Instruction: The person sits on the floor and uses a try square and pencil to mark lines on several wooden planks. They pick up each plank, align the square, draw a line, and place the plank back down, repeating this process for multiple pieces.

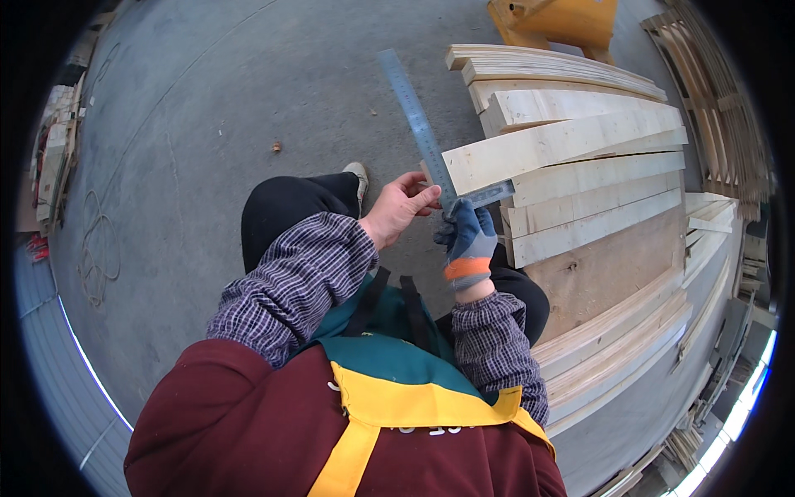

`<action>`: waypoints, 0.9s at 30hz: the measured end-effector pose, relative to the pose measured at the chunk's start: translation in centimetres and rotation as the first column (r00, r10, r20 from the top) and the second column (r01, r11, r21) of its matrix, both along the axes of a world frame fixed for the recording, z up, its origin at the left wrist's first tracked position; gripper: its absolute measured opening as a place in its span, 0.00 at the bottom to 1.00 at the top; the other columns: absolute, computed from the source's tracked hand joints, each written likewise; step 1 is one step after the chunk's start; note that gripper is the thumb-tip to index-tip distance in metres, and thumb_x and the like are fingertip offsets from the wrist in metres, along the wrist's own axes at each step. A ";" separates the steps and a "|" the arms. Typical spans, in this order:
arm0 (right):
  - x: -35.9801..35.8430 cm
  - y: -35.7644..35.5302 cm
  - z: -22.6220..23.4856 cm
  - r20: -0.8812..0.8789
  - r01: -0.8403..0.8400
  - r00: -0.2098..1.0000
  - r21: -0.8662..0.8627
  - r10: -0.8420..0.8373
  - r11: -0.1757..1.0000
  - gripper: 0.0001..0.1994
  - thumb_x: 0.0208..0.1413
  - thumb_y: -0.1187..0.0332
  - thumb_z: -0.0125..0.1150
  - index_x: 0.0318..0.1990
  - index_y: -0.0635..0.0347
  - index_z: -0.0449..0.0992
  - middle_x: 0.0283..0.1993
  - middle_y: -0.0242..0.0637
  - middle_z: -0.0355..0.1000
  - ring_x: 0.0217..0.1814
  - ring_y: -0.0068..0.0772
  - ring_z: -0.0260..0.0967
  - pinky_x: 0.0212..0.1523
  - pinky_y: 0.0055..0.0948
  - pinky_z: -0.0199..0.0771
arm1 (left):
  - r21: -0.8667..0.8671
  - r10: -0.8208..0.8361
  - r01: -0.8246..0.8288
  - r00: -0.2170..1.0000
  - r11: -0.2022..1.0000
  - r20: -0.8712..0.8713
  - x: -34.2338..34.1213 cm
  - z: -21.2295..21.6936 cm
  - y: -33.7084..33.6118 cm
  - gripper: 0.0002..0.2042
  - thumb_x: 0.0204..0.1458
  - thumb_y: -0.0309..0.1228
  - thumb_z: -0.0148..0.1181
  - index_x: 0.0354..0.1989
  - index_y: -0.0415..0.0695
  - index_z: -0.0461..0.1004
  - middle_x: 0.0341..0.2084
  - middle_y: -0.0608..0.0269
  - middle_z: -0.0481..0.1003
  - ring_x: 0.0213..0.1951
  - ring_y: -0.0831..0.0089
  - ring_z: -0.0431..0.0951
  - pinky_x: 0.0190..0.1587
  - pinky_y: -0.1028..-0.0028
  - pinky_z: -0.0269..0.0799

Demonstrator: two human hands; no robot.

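Observation:
A metal carpenter's square (415, 118) lies at the near left end of a pale wooden board (546, 147), its long marked blade pointing away over the floor. The short arm of the square runs to the right, under the board's end corner. At the square's corner, my right hand (470, 238), in a blue and grey glove with an orange band, grips the metal with curled fingers. My left hand (403, 205) is bare and closed beside the long blade. Its thumb and fingers pinch next to a small tan edge that I cannot make out.
Several boards (596, 186) lie stacked at my right, over a plywood sheet (600, 273). A yellow wooden-looking stand (563, 25) is beyond them. More timber (716, 116) lines the far right. A cord (99, 257) lies on the concrete floor (224, 91) at left.

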State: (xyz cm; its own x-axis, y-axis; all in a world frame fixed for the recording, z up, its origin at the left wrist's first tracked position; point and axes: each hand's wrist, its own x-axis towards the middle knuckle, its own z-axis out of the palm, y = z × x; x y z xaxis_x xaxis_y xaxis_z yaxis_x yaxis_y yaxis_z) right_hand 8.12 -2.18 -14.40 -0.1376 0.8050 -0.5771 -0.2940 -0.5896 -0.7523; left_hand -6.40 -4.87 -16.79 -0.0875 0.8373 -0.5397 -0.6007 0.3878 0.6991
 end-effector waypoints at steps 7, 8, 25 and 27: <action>-0.1 0.2 0.5 0.033 -0.026 0.999 0.027 0.025 0.999 0.13 0.58 0.62 0.61 0.44 0.60 0.73 0.28 0.31 0.71 0.19 0.22 0.66 0.16 0.23 0.67 | 0.013 0.061 -0.065 0.977 0.998 0.202 0.0 -1.2 -0.5 0.21 0.58 0.32 0.60 0.58 0.39 0.64 0.41 0.62 0.75 0.41 0.75 0.78 0.45 0.78 0.78; -0.1 0.2 0.5 0.036 -0.032 0.999 0.037 0.031 0.999 0.12 0.58 0.62 0.61 0.43 0.61 0.73 0.28 0.31 0.71 0.19 0.22 0.66 0.16 0.22 0.67 | 0.019 0.060 -0.065 0.979 0.998 0.193 -0.1 -1.4 -0.5 0.21 0.58 0.32 0.60 0.58 0.39 0.64 0.41 0.62 0.75 0.41 0.75 0.78 0.45 0.78 0.78; -0.4 0.0 1.1 0.087 -0.037 0.996 0.057 0.032 0.998 0.11 0.58 0.63 0.62 0.41 0.61 0.74 0.27 0.31 0.71 0.18 0.21 0.64 0.15 0.23 0.65 | -0.022 0.066 -0.063 0.985 0.998 0.162 0.1 -0.5 -0.5 0.20 0.58 0.33 0.60 0.56 0.41 0.65 0.38 0.62 0.75 0.40 0.76 0.79 0.44 0.78 0.79; -0.4 0.0 1.0 0.083 -0.043 0.996 0.057 0.039 0.997 0.11 0.58 0.63 0.62 0.41 0.62 0.74 0.27 0.31 0.70 0.18 0.21 0.64 0.15 0.23 0.65 | -0.018 0.065 -0.063 0.984 0.998 0.167 0.0 -0.5 -0.6 0.20 0.58 0.33 0.60 0.56 0.40 0.65 0.39 0.62 0.75 0.40 0.76 0.79 0.44 0.78 0.79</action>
State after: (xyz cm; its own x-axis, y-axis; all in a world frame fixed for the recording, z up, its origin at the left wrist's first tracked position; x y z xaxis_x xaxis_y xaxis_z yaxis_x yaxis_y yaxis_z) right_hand 7.76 -2.22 -13.37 -0.1256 0.8322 -0.5400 -0.2069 -0.5543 -0.8062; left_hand -6.37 -5.43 -17.24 -0.0480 0.8259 -0.5618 -0.7328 0.3531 0.5816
